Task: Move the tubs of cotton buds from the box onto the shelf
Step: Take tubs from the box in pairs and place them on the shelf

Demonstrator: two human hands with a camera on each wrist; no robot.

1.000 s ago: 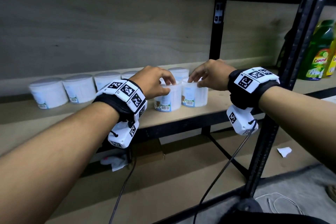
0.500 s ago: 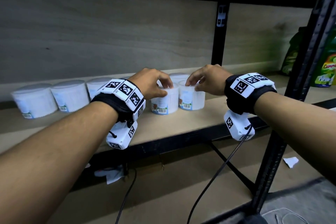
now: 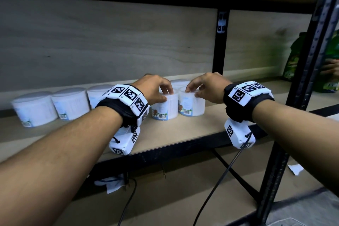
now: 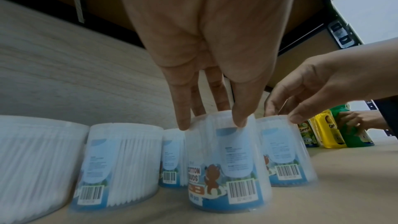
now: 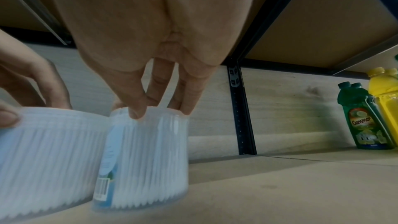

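Two clear tubs of cotton buds stand side by side on the wooden shelf (image 3: 183, 134). My left hand (image 3: 167, 95) grips the left tub (image 3: 165, 110) from above, with fingertips and thumb around its rim. In the left wrist view the left hand (image 4: 211, 123) pinches that tub (image 4: 226, 159). My right hand (image 3: 192, 92) holds the right tub (image 3: 190, 106) the same way. In the right wrist view the right hand (image 5: 159, 113) grips the rim of its tub (image 5: 150, 151). More tubs (image 3: 71, 102) stand in a row to the left, and one tub (image 3: 178, 83) stands behind.
A black upright (image 3: 219, 42) runs up the back wall. A front post (image 3: 302, 97) stands at the right. Green and yellow bottles (image 5: 364, 125) are farther right on the shelf, where another person's hand (image 4: 361, 120) touches them. Another shelf board hangs close overhead.
Both hands have stayed on their tubs. The two tubs now stand farther in from the shelf's front edge, and the view has drifted right and up.
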